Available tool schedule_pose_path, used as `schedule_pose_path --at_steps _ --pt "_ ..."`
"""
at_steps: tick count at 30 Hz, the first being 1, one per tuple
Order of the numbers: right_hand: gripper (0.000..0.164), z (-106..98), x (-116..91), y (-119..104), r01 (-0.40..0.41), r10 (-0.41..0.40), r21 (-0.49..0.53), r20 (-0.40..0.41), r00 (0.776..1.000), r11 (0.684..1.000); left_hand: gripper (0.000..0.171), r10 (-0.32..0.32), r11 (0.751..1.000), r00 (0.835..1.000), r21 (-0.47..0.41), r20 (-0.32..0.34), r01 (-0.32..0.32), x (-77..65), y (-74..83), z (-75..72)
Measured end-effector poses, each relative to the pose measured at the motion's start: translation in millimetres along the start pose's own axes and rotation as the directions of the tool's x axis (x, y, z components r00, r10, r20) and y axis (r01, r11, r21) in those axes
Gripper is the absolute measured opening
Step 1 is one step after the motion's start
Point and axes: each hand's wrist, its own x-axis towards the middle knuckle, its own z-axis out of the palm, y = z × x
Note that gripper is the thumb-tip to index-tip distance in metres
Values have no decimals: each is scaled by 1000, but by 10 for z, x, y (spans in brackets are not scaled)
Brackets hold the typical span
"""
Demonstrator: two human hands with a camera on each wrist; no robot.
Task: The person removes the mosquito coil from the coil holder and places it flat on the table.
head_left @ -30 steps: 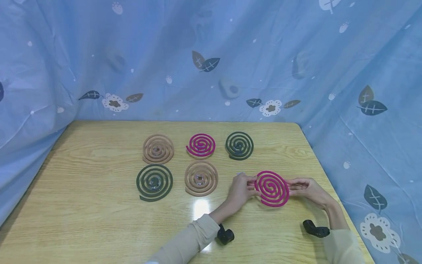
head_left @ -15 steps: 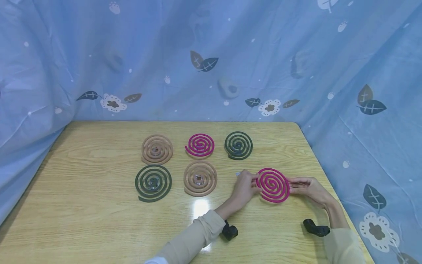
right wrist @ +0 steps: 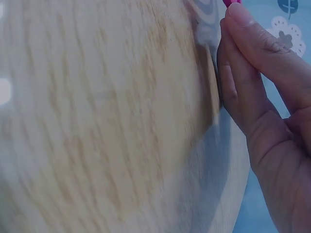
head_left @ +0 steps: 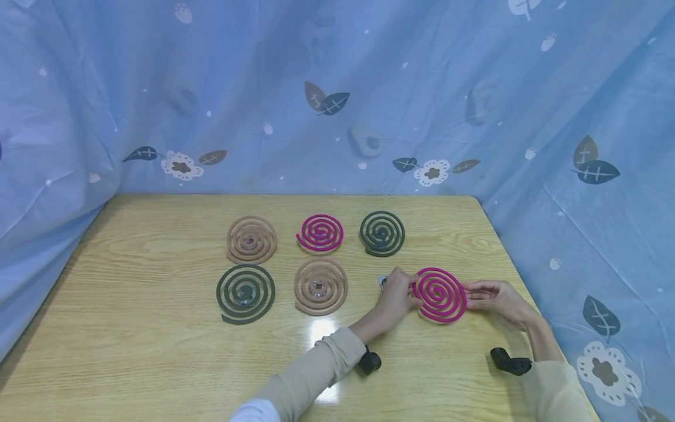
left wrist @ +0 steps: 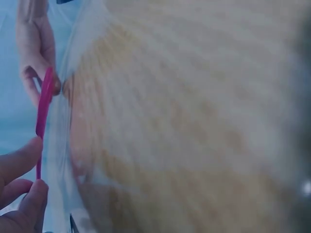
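Both hands hold a magenta mosquito coil (head_left: 437,293) over the right part of the table. My left hand (head_left: 391,303) pinches its left rim between thumb and fingers. On the opposite rim, my right hand (head_left: 494,300) has its thumb and fingertips. Seen edge-on in the left wrist view, the coil (left wrist: 44,104) is a thin strip between the two hands. Only a small magenta bit of the coil (right wrist: 233,2) shows at the right thumb tip in the right wrist view. A small shiny metal piece (head_left: 382,282) lies beside the left hand, partly hidden by it.
At the back lie a tan coil (head_left: 252,218), a magenta coil (head_left: 321,232) and a dark green coil (head_left: 382,233). Nearer are another green coil (head_left: 245,293) and tan coil (head_left: 320,261), with shiny pieces at their centres. Blue curtain (head_left: 337,135) borders the wooden table (head_left: 132,351).
The held coil has shifted slightly right and farther from the person, both hands moving with it. More of the metal piece beside the left hand shows. The other coils stay put.
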Motion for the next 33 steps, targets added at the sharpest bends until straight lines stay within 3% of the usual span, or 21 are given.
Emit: schedule_pose_path --at_steps 6,12,19,22,27,33 --pt "48 3 38 -41 -40 40 -35 2 999 999 54 24 993 999 118 23 -27 61 27 -31" --pt "49 -6 53 -83 -70 71 -37 38 997 997 52 38 974 999 221 36 -45 79 53 -45" --pt "52 19 99 -114 -87 90 -118 20 996 989 45 -1 960 999 281 35 -9 91 59 -57" --pt "51 19 120 -124 -94 97 -112 21 995 989 43 11 952 999 304 31 -20 100 43 -60" --pt "49 13 121 -113 -100 102 -126 12 995 987 24 42 944 999 327 34 -51 101 41 -51" --pt "50 31 116 -103 -89 89 -153 -9 996 984 20 -6 948 999 317 51 -11 94 73 -19"
